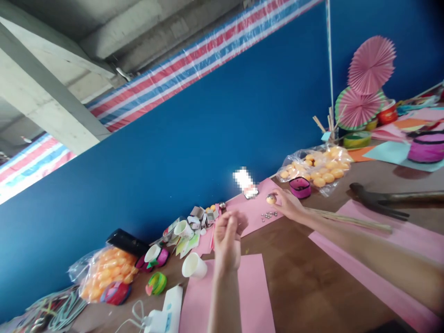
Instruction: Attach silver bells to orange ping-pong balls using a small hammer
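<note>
My right hand pinches a small orange ball between thumb and fingertips; its top looks dark or silvery. The ball is held above a pink paper sheet, beside a cluster of small shiny metal pieces. To the left, my left hand is raised with its fingers curled inward and the thumb uppermost. Its fingertips are blurred, and whatever it may hold is hidden. A lit phone with a blurred-out screen leans near the wall behind both hands.
Bags of orange balls lie right and left. A hammer and thin sticks are at right. White paper cups, a power strip and small boxes stand at left. A blue wall backs the table.
</note>
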{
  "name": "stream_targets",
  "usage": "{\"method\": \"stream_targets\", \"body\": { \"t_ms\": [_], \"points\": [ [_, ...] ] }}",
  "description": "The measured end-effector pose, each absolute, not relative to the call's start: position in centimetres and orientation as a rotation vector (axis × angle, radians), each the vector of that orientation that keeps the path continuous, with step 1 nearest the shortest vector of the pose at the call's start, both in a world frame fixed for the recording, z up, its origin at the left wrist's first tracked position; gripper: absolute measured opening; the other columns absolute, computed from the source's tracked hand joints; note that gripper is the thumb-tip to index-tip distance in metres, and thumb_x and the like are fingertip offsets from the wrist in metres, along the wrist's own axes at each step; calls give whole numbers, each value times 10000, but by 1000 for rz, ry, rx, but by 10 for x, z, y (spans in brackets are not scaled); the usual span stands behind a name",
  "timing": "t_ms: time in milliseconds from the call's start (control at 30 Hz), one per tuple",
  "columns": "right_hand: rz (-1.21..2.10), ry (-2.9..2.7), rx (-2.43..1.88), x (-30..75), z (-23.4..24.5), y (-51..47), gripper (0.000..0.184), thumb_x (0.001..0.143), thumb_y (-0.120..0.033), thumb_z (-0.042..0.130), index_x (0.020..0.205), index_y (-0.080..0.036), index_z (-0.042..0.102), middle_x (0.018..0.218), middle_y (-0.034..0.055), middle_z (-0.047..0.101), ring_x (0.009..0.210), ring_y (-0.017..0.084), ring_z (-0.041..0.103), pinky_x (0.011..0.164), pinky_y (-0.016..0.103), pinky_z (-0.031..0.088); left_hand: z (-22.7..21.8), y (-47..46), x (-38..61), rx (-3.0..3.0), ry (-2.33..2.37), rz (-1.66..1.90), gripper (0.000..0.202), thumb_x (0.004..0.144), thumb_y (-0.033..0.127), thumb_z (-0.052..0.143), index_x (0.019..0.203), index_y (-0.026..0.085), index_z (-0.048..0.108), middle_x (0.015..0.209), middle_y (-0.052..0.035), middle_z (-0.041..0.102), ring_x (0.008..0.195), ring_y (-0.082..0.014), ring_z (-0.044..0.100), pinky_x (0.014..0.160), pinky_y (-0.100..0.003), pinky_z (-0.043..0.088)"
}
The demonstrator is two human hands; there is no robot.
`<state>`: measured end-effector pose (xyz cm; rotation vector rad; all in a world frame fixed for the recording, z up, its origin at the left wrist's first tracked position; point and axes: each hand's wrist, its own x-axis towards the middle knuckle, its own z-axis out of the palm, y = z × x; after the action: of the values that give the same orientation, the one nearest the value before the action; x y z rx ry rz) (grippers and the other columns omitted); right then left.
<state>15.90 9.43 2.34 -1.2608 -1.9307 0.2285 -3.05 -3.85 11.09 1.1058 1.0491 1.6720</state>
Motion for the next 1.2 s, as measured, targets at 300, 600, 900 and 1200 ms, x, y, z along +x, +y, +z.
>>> {"method": "stream_targets", "body": {
  "t_ms": [300,600,900,1200],
  "points": [
    [368,-1808,-1033,146,17,93,341,788,-396,506,1059,-192,543,1023,73,631,912,209,587,765,321,472,30,43,-10,1218,1335,1541,428,707,419,619,999,109,587,883,-115,618,707,-164,627,664,-329,515],
    [544,-1745,-957,139,-6,88,368,784,-376,514,1109,-205,492,1023,90,631,945,229,593,789,373,486,0,41,0,1226,1131,1531,571,735,388,617,1236,181,438,1200,-172,523,954,-229,597,790,-378,503],
    [434,-1864,-917,137,-10,83,243,800,-310,502,1016,-204,536,981,82,633,920,213,592,796,350,479,-7,39,-1,1316,1111,1513,498,751,373,601,1190,155,509,1155,-149,569,1075,-250,535,877,-363,464],
    [241,-1743,-998,134,-2,75,249,769,-288,522,992,-178,525,950,82,617,904,228,546,778,357,435,81,5,-5,1396,1460,2190,322,824,373,498,1078,183,552,1094,-108,566,959,-210,567,851,-379,446]
  ]
}}
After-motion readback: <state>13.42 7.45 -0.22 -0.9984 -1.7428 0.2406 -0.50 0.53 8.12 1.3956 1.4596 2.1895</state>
